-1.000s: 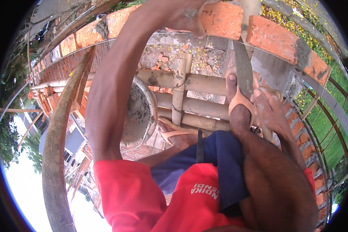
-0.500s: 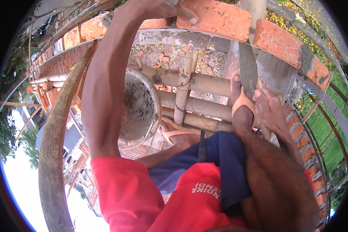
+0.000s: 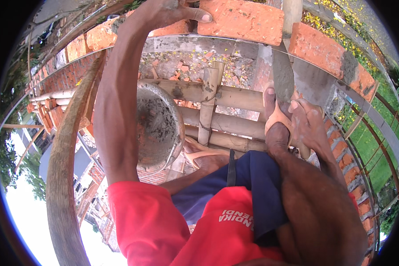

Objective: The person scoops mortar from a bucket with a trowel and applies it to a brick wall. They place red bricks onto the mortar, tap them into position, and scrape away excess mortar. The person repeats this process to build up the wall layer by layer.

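Observation:
My left hand (image 3: 177,12) is at the top edge, its thumb along the left end of an orange-red brick (image 3: 239,21). Most of its other fingers are hidden or out of the picture. That brick sits on the curved course along the wall top. At the right, beside my foot, my right hand (image 3: 310,117) is closed round the handle of a trowel (image 3: 282,73). The mortar-smeared blade points away from me, its tip near the wall. A round bucket (image 3: 180,133) with grey mortar inside stands left of centre, partly behind my left forearm.
Another brick (image 3: 317,48) continues the course to the right, with mortar at its end. A thin string (image 3: 235,40) runs along the wall edge. My feet rest on lashed bamboo poles (image 3: 239,97). A thick curved pole (image 3: 62,177) rises at left.
My left thumb has drawn back leftward toward the brick's end. The gap between this brick and its right neighbour looks slightly wider. My right hand and trowel have barely moved.

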### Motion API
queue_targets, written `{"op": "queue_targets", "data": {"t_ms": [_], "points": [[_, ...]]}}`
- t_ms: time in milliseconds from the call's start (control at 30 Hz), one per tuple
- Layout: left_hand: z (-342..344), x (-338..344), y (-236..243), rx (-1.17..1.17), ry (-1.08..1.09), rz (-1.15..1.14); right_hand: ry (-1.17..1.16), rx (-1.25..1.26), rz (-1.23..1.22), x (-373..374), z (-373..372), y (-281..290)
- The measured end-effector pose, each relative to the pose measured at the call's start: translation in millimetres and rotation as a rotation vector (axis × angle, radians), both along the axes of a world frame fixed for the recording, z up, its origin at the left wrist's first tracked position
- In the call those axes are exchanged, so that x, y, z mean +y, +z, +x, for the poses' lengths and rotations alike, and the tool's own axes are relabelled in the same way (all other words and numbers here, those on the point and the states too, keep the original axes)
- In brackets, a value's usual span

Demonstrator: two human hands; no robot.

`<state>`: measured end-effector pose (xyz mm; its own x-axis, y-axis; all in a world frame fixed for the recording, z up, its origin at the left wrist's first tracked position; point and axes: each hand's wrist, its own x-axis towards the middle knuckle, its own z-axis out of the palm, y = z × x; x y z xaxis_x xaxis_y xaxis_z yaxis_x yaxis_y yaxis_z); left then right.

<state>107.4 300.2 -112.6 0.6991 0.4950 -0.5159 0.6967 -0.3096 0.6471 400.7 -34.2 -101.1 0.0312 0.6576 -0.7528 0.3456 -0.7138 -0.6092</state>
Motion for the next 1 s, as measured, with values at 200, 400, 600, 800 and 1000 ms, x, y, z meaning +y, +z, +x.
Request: {"op": "queue_targets", "data": {"t_ms": [200, 400, 600, 800, 1000], "points": [[-2, 0, -7, -0.181, -0.062, 0.026, 0.334, -0.157, -0.036, -6, 29, 15], [-2, -4, -5, 0.023, 0.177, -0.120, 0.391, 0.322, -0.185, 12, 56, 54], [-4, -9, -17, -0.040, -0.042, 0.288, -0.221, 0.755, 0.084, 57, -20, 33], [-6, -4, -24, 0.097, -0.076, 0.220, -0.370, 0.835, 0.004, 97, -71, 11], [-4, -10, -22, 0.017, -0.115, 0.504, -0.341, 0.844, -0.079, 101, -81, 9]]}}
